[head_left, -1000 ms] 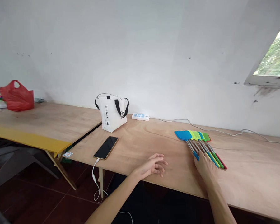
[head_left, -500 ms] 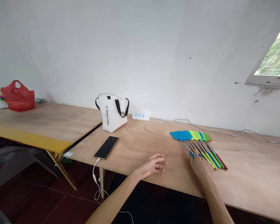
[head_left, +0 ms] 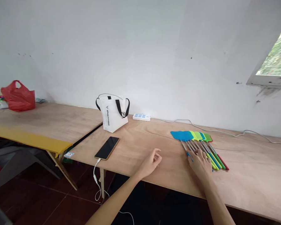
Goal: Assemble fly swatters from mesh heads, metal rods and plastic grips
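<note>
Several fly swatters (head_left: pixel 198 135) lie side by side on the wooden table, their blue, yellow-green and green heads overlapping and pointing toward the wall. Thin metal stems run down to coloured handles (head_left: pixel 219 162), the far right one red. My right hand (head_left: pixel 199 162) is over the left-hand handles, its thumb by the leftmost blue one and its fingers across the others; the palm hides part of them. To the left of the swatters, my left hand (head_left: pixel 151 162) is held by the table's front edge, empty, with fingers loosely bent and the thumb apart.
A phone (head_left: pixel 107 148) with a white charging cable (head_left: pixel 95 178) lies on the table's left. Behind it stands a white bag (head_left: pixel 112 115) with black handles. A power strip (head_left: pixel 141 117) sits by the wall. On the neighbouring table (head_left: pixel 61 120) is a red plastic bag (head_left: pixel 18 97).
My right hand has shifted slightly left, and the leftmost blue handle has swung left with it. My left hand has drawn back a little, its fingers more bent.
</note>
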`<state>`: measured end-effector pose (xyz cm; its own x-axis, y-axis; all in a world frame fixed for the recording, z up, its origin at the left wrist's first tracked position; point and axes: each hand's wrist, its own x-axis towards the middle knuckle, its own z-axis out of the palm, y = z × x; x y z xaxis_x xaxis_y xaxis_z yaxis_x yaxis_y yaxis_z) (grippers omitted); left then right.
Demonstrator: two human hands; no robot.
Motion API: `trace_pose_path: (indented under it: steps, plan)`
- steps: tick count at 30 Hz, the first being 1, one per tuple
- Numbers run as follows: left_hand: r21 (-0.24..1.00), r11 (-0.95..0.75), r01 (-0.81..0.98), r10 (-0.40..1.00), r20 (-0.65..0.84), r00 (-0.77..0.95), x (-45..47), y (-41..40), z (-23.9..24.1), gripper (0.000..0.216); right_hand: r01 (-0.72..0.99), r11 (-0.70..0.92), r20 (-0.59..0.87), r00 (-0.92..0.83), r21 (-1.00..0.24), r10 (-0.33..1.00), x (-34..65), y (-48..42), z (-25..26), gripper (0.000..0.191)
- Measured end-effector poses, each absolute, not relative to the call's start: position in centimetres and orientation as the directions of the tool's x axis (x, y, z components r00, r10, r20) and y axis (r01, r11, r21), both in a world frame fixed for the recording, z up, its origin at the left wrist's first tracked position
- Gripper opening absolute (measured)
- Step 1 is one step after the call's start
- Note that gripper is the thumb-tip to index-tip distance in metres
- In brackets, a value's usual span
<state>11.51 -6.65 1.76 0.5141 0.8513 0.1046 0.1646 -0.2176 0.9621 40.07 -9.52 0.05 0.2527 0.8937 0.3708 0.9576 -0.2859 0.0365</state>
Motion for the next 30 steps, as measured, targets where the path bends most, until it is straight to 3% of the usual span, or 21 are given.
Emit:
trace_pose_path:
  steps: [4, 10, 16, 22, 30]
  plan:
    - [0.721, -0.544, 0.429, 0.811, 0.322, 0.488, 11.3, -6.6, 1.4, 0.018, 0.968, -0.251, 0.337, 0.246, -0.028, 0.909, 41.8, -9.5, -0.4, 0.042]
    - [0.451, -0.716, 0.533, 0.693, 0.363, 0.623, 11.5, -6.9, 1.1, 0.014, 0.961, -0.266, 0.173, 0.276, -0.080, 0.945, 44.0, -9.5, -1.3, 0.049]
    - [0.411, -0.726, 0.551, 0.684, 0.350, 0.640, 11.4, -7.1, 1.3, 0.014, 0.954, -0.297, 0.160, 0.301, -0.050, 0.940, 43.6, -9.3, -1.4, 0.051]
    - [0.373, -0.736, 0.565, 0.676, 0.358, 0.644, 11.5, -7.1, 1.3, 0.015, 0.927, -0.370, 0.074, 0.366, 0.055, 0.928, 42.1, -9.5, -0.6, 0.057]
    - [0.331, -0.733, 0.594, 0.680, 0.346, 0.646, 11.7, -7.4, 1.5, 0.015, 0.918, -0.391, 0.113, 0.383, 0.061, 0.917, 41.2, -9.5, -0.4, 0.055]
